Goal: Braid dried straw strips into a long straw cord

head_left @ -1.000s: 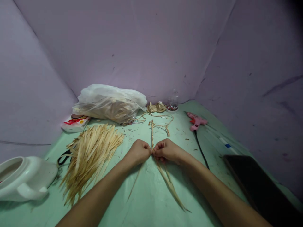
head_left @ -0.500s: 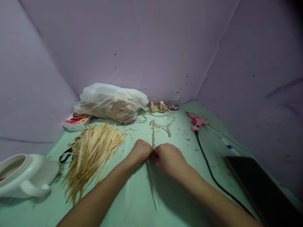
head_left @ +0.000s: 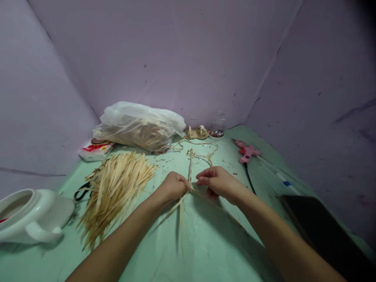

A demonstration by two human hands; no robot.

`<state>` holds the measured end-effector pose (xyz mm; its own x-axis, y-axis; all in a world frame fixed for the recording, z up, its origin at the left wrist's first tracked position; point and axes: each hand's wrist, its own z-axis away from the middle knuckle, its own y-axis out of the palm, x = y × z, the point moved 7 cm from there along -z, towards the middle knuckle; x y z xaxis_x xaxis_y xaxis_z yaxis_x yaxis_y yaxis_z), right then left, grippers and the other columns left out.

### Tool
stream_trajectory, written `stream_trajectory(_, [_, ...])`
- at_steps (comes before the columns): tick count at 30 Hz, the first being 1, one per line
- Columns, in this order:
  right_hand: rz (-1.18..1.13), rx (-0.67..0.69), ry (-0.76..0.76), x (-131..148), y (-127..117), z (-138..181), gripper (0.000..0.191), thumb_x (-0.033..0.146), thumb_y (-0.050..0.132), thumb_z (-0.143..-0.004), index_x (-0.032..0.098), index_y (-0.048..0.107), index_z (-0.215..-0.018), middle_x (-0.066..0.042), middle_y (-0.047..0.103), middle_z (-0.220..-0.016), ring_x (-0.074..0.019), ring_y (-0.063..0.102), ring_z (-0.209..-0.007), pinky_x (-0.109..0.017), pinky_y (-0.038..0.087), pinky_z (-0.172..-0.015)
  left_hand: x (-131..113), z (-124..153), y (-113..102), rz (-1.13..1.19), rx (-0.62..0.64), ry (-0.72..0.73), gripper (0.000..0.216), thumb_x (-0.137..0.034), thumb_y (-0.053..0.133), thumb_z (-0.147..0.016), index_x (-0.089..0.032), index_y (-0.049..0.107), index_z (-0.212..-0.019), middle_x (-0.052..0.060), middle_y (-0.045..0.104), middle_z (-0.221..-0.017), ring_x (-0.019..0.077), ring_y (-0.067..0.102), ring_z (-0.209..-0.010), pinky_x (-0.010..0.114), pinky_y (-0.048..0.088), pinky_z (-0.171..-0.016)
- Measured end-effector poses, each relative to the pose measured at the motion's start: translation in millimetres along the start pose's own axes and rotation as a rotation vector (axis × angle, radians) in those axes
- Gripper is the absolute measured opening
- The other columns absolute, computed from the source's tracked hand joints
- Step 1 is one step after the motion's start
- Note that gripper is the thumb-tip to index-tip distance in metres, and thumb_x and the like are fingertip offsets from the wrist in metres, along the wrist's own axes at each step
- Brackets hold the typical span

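A thin braid of straw (head_left: 190, 166) runs toward me along the green tabletop. My left hand (head_left: 175, 185) pinches its near end. Loose straw strands (head_left: 181, 223) fan out below the fingers, toward me and to the left. Another strand stretches down to the right, passing beneath my right hand (head_left: 219, 183). That hand hovers just right of the braid, index finger stretched out and fingers apart, with nothing visible gripped; its lower fingers are partly hidden. On the left lies a bundle of flat dry straw strips (head_left: 117, 192).
At the back sit a plastic bag (head_left: 141, 125), a small woven piece (head_left: 196, 133) and a dish of beads (head_left: 216, 134). To the right are a pink glue gun (head_left: 247, 151) with its cord and a dark flat device (head_left: 320, 231). A white ceramic vessel (head_left: 44, 215) stands left.
My right hand has come away from the braid's end, opening and shifting right. The strands now spread apart to both sides. My left hand stays at the braid.
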<state>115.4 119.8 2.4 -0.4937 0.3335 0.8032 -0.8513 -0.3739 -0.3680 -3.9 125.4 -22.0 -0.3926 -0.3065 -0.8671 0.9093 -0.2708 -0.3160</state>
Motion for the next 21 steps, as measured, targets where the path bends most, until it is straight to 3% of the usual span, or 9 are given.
stream_trajectory(3, [-0.266,0.115,0.066,-5,17,-4,0.01,0.007,0.047,-0.067,0.013,0.054,-0.062,0.004,0.047,-0.04,-0.0098,0.051,-0.036,-0.019,0.041,-0.037,-1,-1,1,0.01,0.028,0.02,0.006,-0.014,0.048,-0.05,-0.012,0.052,-0.047,-0.005,0.035,-0.036,0.0046,0.024,-0.039,0.021,0.016,-0.041])
stream_trajectory(6, [-0.357,0.156,0.081,-9,28,-7,0.015,0.007,0.048,-0.068,0.013,0.05,-0.054,0.001,0.051,-0.043,-0.0084,0.05,-0.037,-0.019,0.044,-0.038,0,-3,1,0.006,0.049,0.029,0.007,-0.014,0.047,-0.05,-0.011,0.053,-0.048,-0.005,0.035,-0.037,0.0047,0.024,-0.039,0.021,0.015,-0.041])
stream_trajectory(12, [-0.346,0.132,0.033,-19,27,-21,0.011,0.008,0.051,-0.065,0.012,0.05,-0.055,0.003,0.05,-0.04,-0.006,0.044,-0.031,-0.017,0.041,-0.033,-2,-1,1,-0.083,0.078,0.066,0.007,-0.014,0.047,-0.052,-0.012,0.053,-0.05,-0.006,0.032,-0.036,0.0037,0.022,-0.036,0.02,0.014,-0.039])
stream_trajectory(15, [-0.327,0.112,0.001,-21,27,-25,0.009,0.008,0.051,-0.064,0.012,0.05,-0.056,0.004,0.048,-0.038,-0.0057,0.043,-0.03,-0.016,0.038,-0.032,-3,6,4,-0.116,0.193,-0.008,0.008,-0.017,0.047,-0.057,-0.013,0.052,-0.051,-0.006,0.034,-0.034,0.0051,0.028,-0.031,0.02,0.019,-0.036])
stream_trajectory(18, [-0.344,0.119,0.018,-23,29,-25,0.008,0.009,0.051,-0.064,0.012,0.05,-0.058,0.003,0.05,-0.039,-0.0059,0.044,-0.031,-0.016,0.038,-0.033,-5,13,3,-0.101,0.312,-0.079,0.013,-0.022,0.048,-0.062,-0.012,0.053,-0.055,-0.001,0.046,-0.04,0.0088,0.041,-0.034,0.021,0.03,-0.038])
stream_trajectory(21, [-0.363,0.127,0.04,-23,30,-23,0.009,0.008,0.052,-0.065,0.012,0.05,-0.057,0.003,0.052,-0.041,-0.006,0.045,-0.031,-0.017,0.039,-0.033,-12,14,-12,-0.193,0.218,-0.057,0.016,-0.024,0.049,-0.065,-0.011,0.058,-0.06,-0.001,0.048,-0.041,0.0085,0.04,-0.034,0.022,0.031,-0.039])
